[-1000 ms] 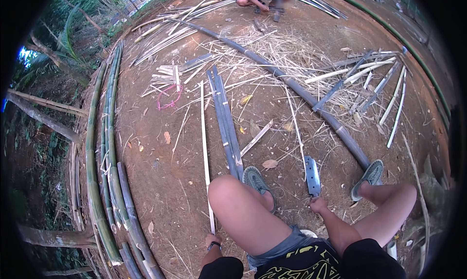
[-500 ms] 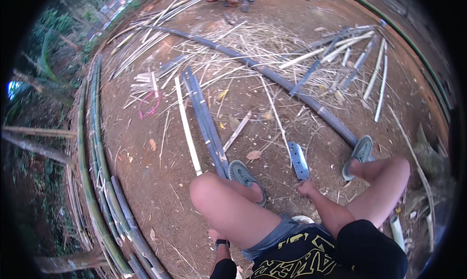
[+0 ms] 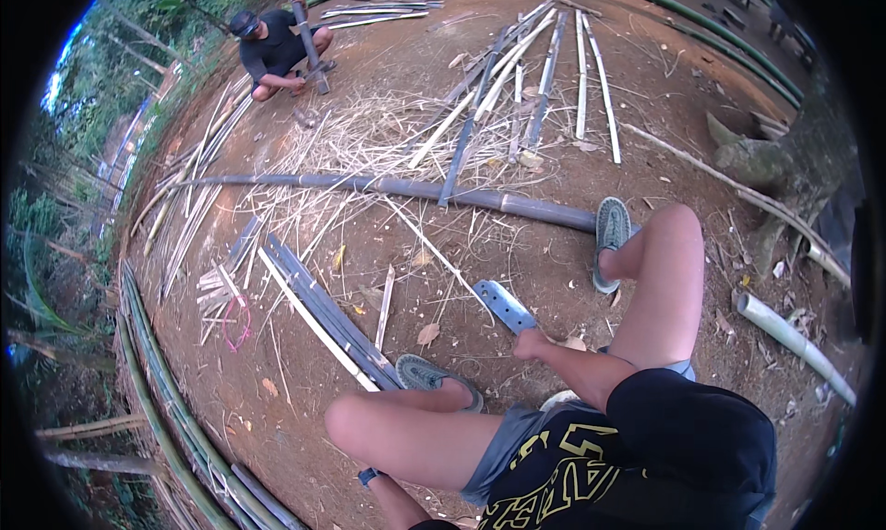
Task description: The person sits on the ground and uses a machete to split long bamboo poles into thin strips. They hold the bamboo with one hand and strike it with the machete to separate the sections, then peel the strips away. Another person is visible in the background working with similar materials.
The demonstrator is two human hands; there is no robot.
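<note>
My right hand [image 3: 528, 343] is closed round the handle of a broad cleaver-like knife [image 3: 505, 307]. Its flat grey blade has a row of holes and points forward and left, above the dirt. My left forearm [image 3: 395, 500], with a watch [image 3: 369, 475] at the wrist, reaches under my left thigh; the hand itself is hidden there. Beyond my left knee a pale split bamboo strip [image 3: 314, 318] lies alongside dark bamboo strips [image 3: 330, 304], close to my left shoe [image 3: 423, 375]. A short split piece [image 3: 385, 308] lies just to their right.
A long dark bamboo pole [image 3: 406, 188] crosses the ground ahead, with shavings [image 3: 360, 133] heaped beyond it. Split strips [image 3: 544, 78] fan out at the far right. Another person [image 3: 277, 50] squats at the far left, holding an upright pole. Green poles [image 3: 157, 382] line the left side.
My view has swung up and right, bringing the squatting person fully in. The pale strip now lies nearer the dark ones. My left hand has gone out of sight; the knife stays in my right.
</note>
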